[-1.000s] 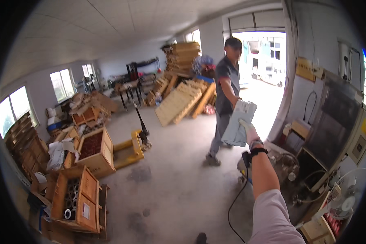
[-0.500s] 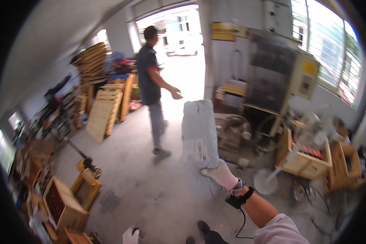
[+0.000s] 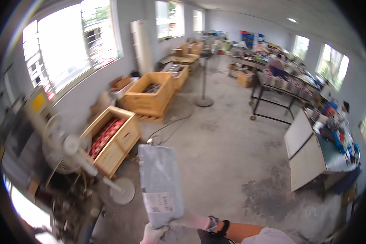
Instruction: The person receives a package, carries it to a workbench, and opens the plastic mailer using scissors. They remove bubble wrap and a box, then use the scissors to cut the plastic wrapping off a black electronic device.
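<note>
A grey plastic mailing bag point(image 3: 160, 175) with a white printed label stands upright before me, its lower end in my hands. My right hand point(image 3: 192, 221), in a white glove, comes in from the right and is closed on the lower right edge of the bag. A wristband and a dark strap circle that wrist. At the bottom left corner of the bag is my left hand point(image 3: 152, 234), also gloved, its fingers closed around the edge. The lower frame edge cuts off part of it.
A white pedestal fan point(image 3: 74, 144) and a wooden crate of red parts point(image 3: 110, 136) stand to the left. More crates point(image 3: 150, 91) line the window wall. A white cabinet point(image 3: 307, 150) and a wheeled table point(image 3: 282, 89) are on the right; a person point(image 3: 276, 67) sits beyond.
My view has swung right, from the doorway and a standing person to the long room. My left hand has come up from low down to grip the bag alongside my right.
</note>
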Demonstrator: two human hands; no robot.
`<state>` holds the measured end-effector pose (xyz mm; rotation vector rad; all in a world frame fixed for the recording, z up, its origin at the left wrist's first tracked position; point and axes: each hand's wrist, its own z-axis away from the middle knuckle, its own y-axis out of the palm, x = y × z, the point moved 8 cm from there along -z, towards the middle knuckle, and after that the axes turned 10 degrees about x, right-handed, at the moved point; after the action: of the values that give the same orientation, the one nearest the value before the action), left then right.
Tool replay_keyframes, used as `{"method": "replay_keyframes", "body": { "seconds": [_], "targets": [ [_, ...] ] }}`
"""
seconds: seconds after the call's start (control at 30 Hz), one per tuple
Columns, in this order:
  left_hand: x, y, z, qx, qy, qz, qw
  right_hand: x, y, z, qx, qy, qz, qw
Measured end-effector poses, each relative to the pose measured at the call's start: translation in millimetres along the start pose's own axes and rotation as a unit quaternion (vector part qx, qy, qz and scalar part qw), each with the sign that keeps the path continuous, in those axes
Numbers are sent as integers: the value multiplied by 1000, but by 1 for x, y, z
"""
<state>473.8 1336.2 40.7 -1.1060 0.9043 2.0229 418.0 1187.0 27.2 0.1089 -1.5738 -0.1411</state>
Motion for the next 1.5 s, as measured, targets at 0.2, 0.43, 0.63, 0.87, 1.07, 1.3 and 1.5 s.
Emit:
{"method": "replay_keyframes", "body": {
  "seconds": [0.2, 0.43, 0.63, 0.87, 1.07, 1.3, 1.5],
  "targets": [
    [13, 179, -236, 263, -36, -146, 953, 29, -244, 122, -248, 75, -101, 961],
    [-156, 309, -466, 382, 134, -54, 913, 79, -473, 94, -306, 63, -21, 950],
    [-256, 403, -708, 374, 29, -9, 927, 93, -672, 21, -287, 130, 31, 948],
    [-363, 536, -920, 439, 49, -9, 897, 159, -894, -2, -393, 138, 37, 908],
    [-452, 662, -1094, 535, 50, -146, 830, 172, -1161, -2, -509, 30, 315, 801],
    [-555, 776, -1293, 534, 186, -203, 799, 254, -1445, -54, -497, 2, 421, 759],
    [-581, 829, -1558, 314, 282, -168, 891, 260, -1671, -107, -483, 80, 107, 865]
  ]
}}
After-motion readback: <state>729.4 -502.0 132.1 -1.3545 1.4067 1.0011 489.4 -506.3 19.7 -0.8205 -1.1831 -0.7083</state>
